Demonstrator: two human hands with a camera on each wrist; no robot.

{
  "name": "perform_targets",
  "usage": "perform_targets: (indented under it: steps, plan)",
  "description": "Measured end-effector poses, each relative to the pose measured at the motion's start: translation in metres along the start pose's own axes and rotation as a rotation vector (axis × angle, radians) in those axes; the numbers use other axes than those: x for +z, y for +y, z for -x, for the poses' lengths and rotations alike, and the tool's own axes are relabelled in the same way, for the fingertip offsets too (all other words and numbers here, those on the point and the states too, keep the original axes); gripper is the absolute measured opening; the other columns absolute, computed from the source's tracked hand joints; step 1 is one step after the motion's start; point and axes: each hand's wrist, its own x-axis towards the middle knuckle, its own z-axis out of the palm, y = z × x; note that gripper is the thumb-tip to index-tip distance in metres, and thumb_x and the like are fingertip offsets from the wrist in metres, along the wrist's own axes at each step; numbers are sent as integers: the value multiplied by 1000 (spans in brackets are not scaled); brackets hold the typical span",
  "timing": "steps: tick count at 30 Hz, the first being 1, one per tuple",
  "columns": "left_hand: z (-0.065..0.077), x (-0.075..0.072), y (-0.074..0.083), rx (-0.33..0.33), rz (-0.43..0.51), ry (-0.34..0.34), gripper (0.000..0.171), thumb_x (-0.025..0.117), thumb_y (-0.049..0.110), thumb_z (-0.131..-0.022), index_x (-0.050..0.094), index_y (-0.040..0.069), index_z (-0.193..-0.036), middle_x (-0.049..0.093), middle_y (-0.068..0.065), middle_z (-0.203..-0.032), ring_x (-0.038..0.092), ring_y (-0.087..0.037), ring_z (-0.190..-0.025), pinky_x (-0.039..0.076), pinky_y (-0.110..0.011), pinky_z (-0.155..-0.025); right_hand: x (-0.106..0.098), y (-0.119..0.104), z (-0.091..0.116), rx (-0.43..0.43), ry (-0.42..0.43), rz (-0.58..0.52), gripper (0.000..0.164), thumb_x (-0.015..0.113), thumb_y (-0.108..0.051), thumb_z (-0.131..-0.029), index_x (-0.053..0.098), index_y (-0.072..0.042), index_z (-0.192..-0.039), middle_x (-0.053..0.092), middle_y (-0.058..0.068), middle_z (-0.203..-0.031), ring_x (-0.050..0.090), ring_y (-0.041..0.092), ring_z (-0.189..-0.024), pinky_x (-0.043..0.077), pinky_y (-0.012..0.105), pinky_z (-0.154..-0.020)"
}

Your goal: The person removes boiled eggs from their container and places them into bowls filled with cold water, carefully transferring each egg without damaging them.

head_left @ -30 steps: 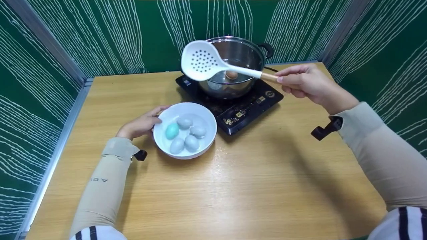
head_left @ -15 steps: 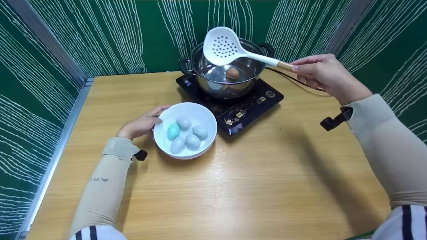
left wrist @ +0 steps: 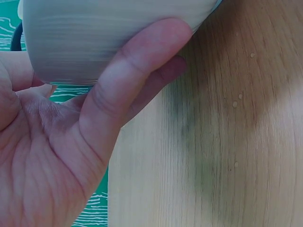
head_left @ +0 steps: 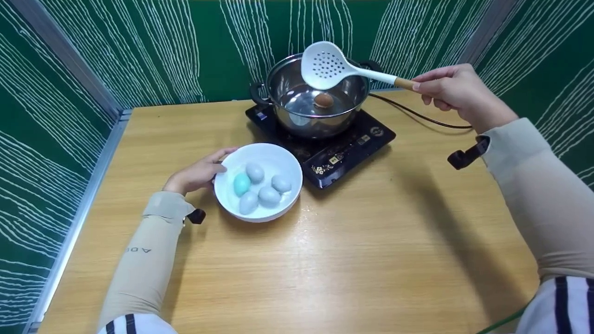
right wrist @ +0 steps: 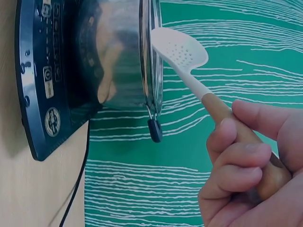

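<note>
My right hand (head_left: 457, 90) grips the wooden handle of a white skimmer (head_left: 347, 69), fingers curled round it in the right wrist view (right wrist: 246, 161). Its perforated head hangs over the rim of a steel pot (head_left: 313, 123), with nothing on it. Inside the pot sits one brown egg (head_left: 323, 100). On the left, my left hand (head_left: 197, 172) holds the side of a white bowl (head_left: 285, 162), thumb at the rim. Several pale eggs (head_left: 269, 196) and one turquoise egg (head_left: 241, 184) lie in the bowl. The left wrist view shows fingers against the bowl's outer wall (left wrist: 94, 38).
The pot stands on a black induction cooker (head_left: 343, 160) near the table's back edge. A dark cord (head_left: 422, 114) trails right from behind it. Water drops dot the wooden table (head_left: 325, 269) beside the bowl. Green walls with white lines (head_left: 232, 55) enclose the table.
The skimmer and my right hand have moved to the right, from left of the pot to above it. The eggs in the bowl have shifted slightly. My left hand stays on the bowl.
</note>
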Motion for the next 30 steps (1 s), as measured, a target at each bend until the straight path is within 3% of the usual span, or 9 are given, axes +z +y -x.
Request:
perform_targets:
  steps: [9,15,19,30]
  plan:
    - [1,1,0,-2,-20,10,65,38,13,-112,28,35,-172,13,-7,-183,28,-40,-161,37,-63,-126,3,-3,-13,19,48,18,23,78,-30,-101,80,-21,-122,70,-5,-78,49,13,-56,39,24,-50]
    - [1,0,-1,-10,-35,19,64,39,14,-112,30,36,-171,22,-8,-180,37,-39,-154,47,-52,-115,6,-5,-19,31,61,95,32,72,-30,-106,75,-15,-134,67,-6,-82,50,12,-61,39,24,-53]
    - [1,0,-1,-10,-42,21,63,39,14,-112,30,36,-171,24,-7,-179,38,-38,-153,47,-46,-111,8,-9,-22,35,67,138,38,71,-30,-107,72,-12,-140,67,-7,-85,50,12,-64,38,24,-54]
    - [-1,0,-2,2,-12,16,64,39,12,-112,31,34,-171,20,-6,-181,32,-38,-159,35,-61,-128,16,-18,-23,40,85,333,45,67,-31,-109,67,-12,-149,60,-2,-104,53,14,-81,42,26,-65]
